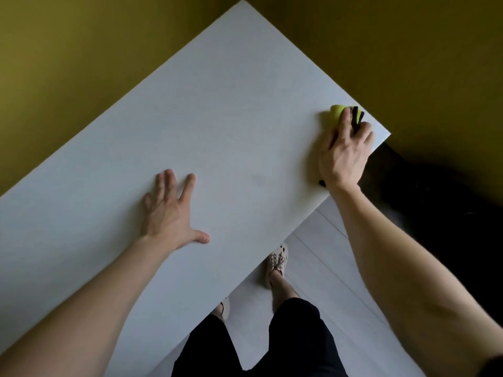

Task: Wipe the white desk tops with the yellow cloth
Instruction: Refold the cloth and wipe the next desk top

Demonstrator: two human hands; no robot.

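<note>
My right hand (344, 156) presses straight-fingered on the bunched, black-trimmed yellow cloth (337, 113) at the bench (231, 118)'s right corner. My left hand (170, 210) lies spread flat; white top stretches leftward.

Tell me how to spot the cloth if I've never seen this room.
Find the big white desk top. Go to its right corner, where the right hand presses down. The yellow cloth peeks out from under it, the only bright thing on the white.
</note>
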